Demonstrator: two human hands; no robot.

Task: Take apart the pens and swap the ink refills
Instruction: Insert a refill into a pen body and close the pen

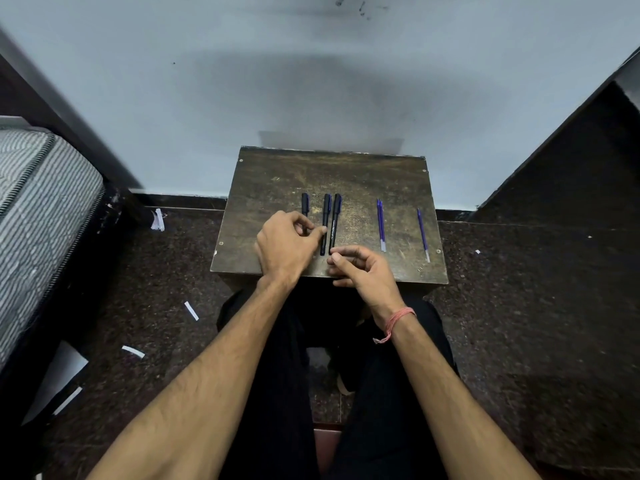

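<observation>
Grip, left hand: fingers curled, thumb and forefinger pinching at the middle pen, mid-frame; I read it as steadying or lifting that barrel. Under the same hand lies the leftmost pen, only its capped end showing. Just beside, the third pen lies parallel, its lower end meeting the right hand, whose fingertips pinch at the tip; I cannot tell whether it truly grasps the pen or only touches it. My guess: about to unscrew the nose.

Right of centre, two blue refills lie together, touching; a single refill sits well apart near the right edge. I judge the split keeps the sets distinct for swapping. Pens look assembled, so which refills are in them is not visible.

Surface: small worn wooden table, dark, scuffed, pushed against a pale wall. Floor dark speckled stone with white paper scraps lower left. Striped mattress at left edge; red thread on the right wrist
</observation>
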